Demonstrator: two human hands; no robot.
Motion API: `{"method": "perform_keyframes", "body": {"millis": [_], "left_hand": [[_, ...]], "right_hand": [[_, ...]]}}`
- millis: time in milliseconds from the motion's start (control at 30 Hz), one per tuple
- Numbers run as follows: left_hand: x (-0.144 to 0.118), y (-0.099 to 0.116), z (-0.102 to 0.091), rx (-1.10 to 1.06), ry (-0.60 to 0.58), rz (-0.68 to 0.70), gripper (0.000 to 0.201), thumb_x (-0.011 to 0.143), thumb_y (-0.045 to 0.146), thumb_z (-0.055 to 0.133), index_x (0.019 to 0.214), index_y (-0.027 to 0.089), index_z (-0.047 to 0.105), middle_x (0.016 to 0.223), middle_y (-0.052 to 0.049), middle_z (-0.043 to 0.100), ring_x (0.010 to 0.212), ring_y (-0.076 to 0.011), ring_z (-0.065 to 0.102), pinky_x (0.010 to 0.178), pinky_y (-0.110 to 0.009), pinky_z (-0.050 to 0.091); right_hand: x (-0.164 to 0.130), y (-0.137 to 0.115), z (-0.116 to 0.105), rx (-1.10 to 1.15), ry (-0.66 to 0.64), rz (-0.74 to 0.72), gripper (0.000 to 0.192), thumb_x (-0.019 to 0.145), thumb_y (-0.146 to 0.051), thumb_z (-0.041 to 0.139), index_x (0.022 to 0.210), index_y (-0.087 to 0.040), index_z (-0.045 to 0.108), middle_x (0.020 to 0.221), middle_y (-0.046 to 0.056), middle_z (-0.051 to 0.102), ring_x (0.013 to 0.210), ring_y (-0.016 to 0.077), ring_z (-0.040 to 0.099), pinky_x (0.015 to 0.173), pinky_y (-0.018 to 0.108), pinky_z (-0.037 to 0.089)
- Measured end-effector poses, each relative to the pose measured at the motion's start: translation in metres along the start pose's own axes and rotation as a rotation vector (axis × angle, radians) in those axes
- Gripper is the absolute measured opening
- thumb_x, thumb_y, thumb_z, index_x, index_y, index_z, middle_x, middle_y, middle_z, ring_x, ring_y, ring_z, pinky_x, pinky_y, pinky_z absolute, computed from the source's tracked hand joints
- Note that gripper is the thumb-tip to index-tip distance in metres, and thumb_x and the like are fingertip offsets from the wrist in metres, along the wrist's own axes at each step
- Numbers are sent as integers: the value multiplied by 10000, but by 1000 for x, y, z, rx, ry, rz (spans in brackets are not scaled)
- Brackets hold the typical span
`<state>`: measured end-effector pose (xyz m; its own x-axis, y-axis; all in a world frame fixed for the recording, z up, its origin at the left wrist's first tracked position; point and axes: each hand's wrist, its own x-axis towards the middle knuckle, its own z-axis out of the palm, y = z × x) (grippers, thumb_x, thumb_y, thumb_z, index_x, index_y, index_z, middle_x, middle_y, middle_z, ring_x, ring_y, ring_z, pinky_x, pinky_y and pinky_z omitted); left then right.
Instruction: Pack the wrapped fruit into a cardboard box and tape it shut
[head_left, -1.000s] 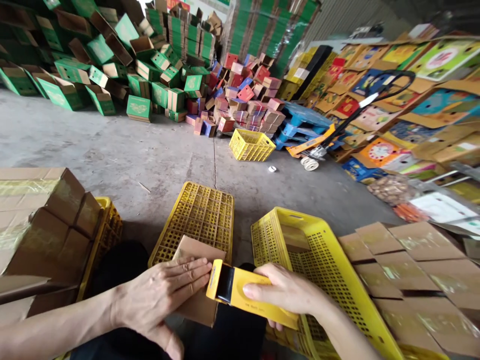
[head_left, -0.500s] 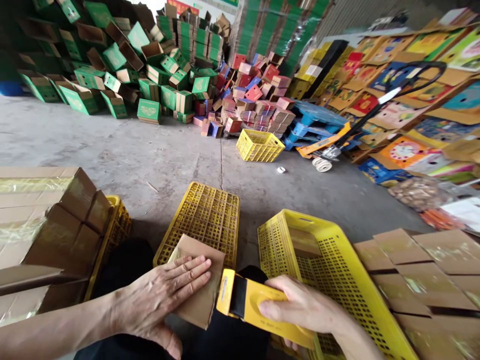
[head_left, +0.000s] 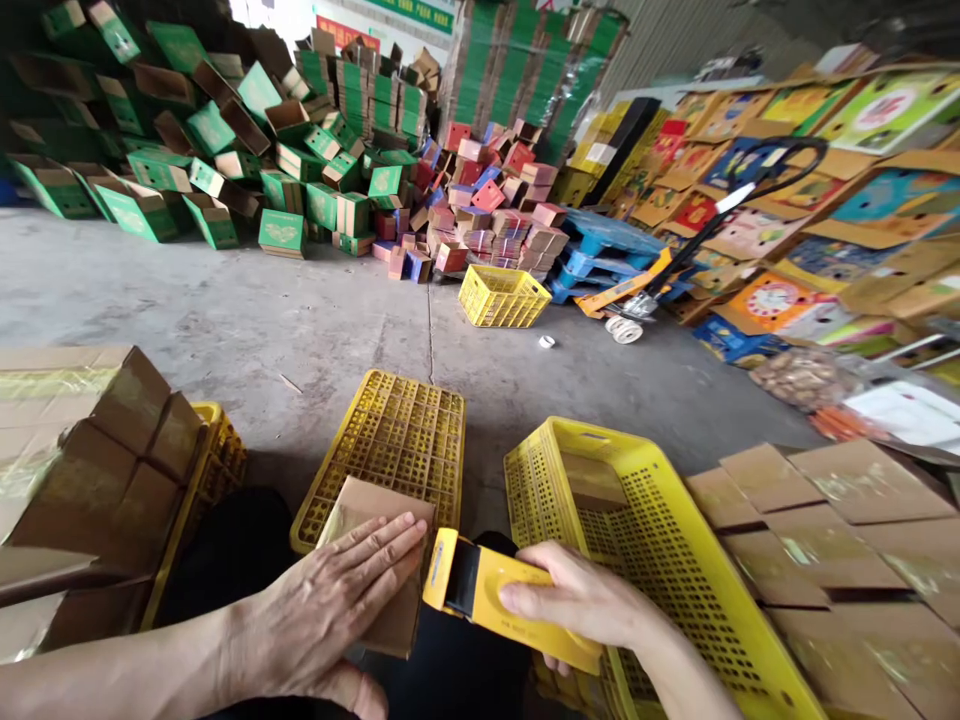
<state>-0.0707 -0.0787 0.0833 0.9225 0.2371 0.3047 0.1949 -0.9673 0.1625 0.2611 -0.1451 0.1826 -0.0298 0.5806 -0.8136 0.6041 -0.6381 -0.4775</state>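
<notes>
My left hand lies flat, fingers spread, on a small brown cardboard box resting on my lap. My right hand grips a yellow tape dispenser, whose front end sits against the right edge of the box, just past my left fingertips. The box leans against the near edge of an upturned yellow plastic crate on the floor in front of me.
A second yellow crate stands to my right, beside flat taped cartons. Brown boxes are stacked on my left over another yellow crate. Farther off lie heaps of green boxes and red ones, a pallet jack and a tape roll.
The dispenser has stayed at the box's right edge, shifting only slightly. My left hand remains pressed on the box. The camera view swayed a little.
</notes>
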Motion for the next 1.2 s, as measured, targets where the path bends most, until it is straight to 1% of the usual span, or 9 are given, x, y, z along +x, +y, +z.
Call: {"method": "perform_keyframes", "body": {"millis": [167,300,500,733,833,933,1033,1100,1200], "left_hand": [[6,5,12,-7,-33,17,1224,885,891,432,1699,68,34,1744,-173,205,1609,-332,252,1325,-405,194],[5,-4,8,-26,-65,38,1199,871,885,481,1708,125,81,1743,-170,205,1598,-348,279,1317,-432,220],[4,-12,4,-139,-123,15,1159,850,862,563,1713,230,118,1758,-130,160,1592,-366,288,1311,-468,241],[9,-19,-3,-224,-124,45,1134,871,834,564,1710,201,138,1735,-144,231,1583,-357,303,1313,-474,246],[2,-19,-3,-256,-42,4,1032,928,803,499,1708,219,157,1720,-122,301,1579,-328,323,1326,-484,193],[-13,-16,8,-297,178,-263,858,1022,688,458,1708,275,150,1753,-85,218,1607,-326,242,1327,-535,128],[-26,-12,22,-473,376,-734,849,1049,586,497,1712,279,65,1771,-66,117,1621,-322,163,1318,-547,138],[-30,-11,26,-729,355,-998,845,1035,622,494,1708,265,129,1755,-57,183,1611,-323,186,1310,-541,168],[-30,-13,19,-1099,295,-1183,786,996,705,499,1636,258,406,1689,-41,369,1586,-332,270,1305,-504,219]], "right_hand": [[-2,-3,-2,-35,-17,-10,756,797,-766,712,1229,-163,567,866,79,793,613,195,756,474,205,501],[4,-1,-9,-133,-28,-55,713,768,-779,733,1130,-175,627,910,81,798,653,195,764,475,186,484],[21,20,-29,-69,-214,-75,676,753,-734,751,1111,-172,634,834,61,783,607,183,751,472,185,497],[39,32,-24,-103,-124,-90,623,763,-709,753,1050,-166,645,768,66,777,580,192,742,442,184,487],[45,25,-15,-116,-131,-103,558,804,-678,729,1013,-165,665,745,62,772,574,190,740,447,184,487],[45,17,-8,-96,-133,-79,525,825,-652,723,1028,-171,670,742,58,774,583,192,744,466,191,502],[44,10,-3,-77,-153,-66,525,842,-661,711,1035,-175,668,723,53,771,603,197,752,489,197,519],[43,5,1,-79,-155,-77,530,847,-668,706,1035,-174,667,716,53,769,609,196,755,490,193,520],[42,-1,9,-70,-125,-94,535,855,-664,704,1050,-167,661,696,49,761,597,191,750,473,183,509]]}}
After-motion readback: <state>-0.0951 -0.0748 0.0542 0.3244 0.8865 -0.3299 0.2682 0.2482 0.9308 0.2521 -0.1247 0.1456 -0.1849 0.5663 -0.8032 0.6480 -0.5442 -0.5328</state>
